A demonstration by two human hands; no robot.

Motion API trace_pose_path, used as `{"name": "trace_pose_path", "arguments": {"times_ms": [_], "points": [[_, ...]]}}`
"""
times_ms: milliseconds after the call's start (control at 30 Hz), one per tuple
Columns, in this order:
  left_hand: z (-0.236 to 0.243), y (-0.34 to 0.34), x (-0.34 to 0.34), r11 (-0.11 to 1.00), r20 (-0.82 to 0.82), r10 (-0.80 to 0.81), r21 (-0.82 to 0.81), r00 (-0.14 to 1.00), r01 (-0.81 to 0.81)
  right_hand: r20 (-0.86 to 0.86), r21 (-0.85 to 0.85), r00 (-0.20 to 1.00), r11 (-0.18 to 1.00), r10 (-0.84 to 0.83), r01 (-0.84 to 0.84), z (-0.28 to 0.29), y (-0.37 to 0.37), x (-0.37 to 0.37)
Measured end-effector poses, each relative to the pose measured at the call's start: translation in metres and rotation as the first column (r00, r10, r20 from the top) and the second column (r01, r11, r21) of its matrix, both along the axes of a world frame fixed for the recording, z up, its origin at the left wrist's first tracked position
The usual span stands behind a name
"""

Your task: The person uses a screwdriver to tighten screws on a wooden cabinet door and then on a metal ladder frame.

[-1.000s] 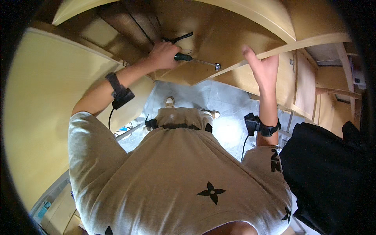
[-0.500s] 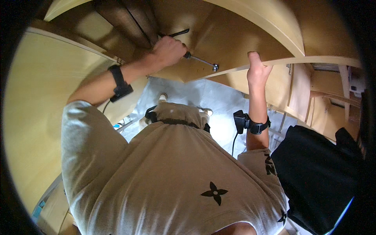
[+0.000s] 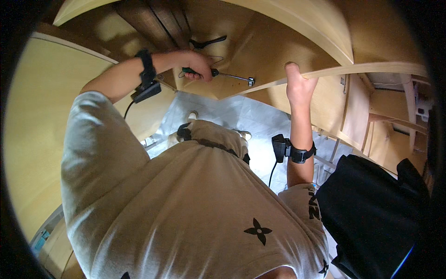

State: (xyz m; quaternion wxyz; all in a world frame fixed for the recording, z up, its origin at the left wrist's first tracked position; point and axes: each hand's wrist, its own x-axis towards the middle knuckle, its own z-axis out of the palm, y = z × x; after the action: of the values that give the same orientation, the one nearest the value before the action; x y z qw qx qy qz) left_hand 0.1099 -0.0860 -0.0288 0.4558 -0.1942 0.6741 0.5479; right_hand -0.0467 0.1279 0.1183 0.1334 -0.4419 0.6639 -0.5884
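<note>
My left hand (image 3: 199,66) is closed around the dark green handle of a tool (image 3: 214,73), whose thin metal shaft reaches right to a small metal piece (image 3: 251,82) against a wooden panel (image 3: 267,44). Just above this hand lie a black slender object (image 3: 206,44) and a thin wire loop, too small to make out clearly. My right hand (image 3: 301,88) grips the edge of the wooden board (image 3: 341,69), thumb upward, with most of its fingers hidden behind it. Both forearms wear black strapped devices with cables.
Pale wooden panels (image 3: 39,139) stand at the left, and open wooden compartments (image 3: 390,97) at the right. Black fabric (image 3: 367,209) hangs at the lower right. Below are a grey tiled floor (image 3: 260,125) and my own feet in light shoes.
My left wrist has risen and bent, and its fingers now curl downward round the tool handle. My right hand has shifted slightly left and down in the picture, still on the board edge.
</note>
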Motion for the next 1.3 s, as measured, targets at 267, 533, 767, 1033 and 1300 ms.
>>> {"name": "trace_pose_path", "arguments": {"times_ms": [267, 533, 767, 1033, 1300], "points": [[0.059, 0.044, 0.008, 0.256, -0.252, -0.598, -0.96, 0.761, -0.116, -0.057, -0.071, 0.998, 0.997, -0.009, 0.005, -0.007, 0.005, -0.006], [0.067, 0.009, 0.035, 0.959, -0.383, 0.178, -0.137, 0.906, -0.247, -0.073, 0.8, 0.829, 0.529, 0.555, -0.284, -0.002, 0.048, -0.025], [0.044, 0.001, 0.025, 0.846, -0.654, -0.201, -0.492, 0.73, -0.207, -0.665, 0.583, 0.557, 0.812, 0.497, -0.029, -0.032, -0.044, 0.054], [0.049, 0.0, 0.021, 0.923, -0.503, -0.02, -0.343, 0.864, -0.178, 0.453, 0.821, 0.684, 0.033, 0.571, -0.57, -0.096, -0.117, 0.048], [0.02, 0.024, 0.021, 0.572, -0.422, -0.369, -0.806, 0.828, -0.155, -0.607, 0.586, 0.644, 0.81, 0.465, -0.032, -0.137, -0.095, 0.067]]}}
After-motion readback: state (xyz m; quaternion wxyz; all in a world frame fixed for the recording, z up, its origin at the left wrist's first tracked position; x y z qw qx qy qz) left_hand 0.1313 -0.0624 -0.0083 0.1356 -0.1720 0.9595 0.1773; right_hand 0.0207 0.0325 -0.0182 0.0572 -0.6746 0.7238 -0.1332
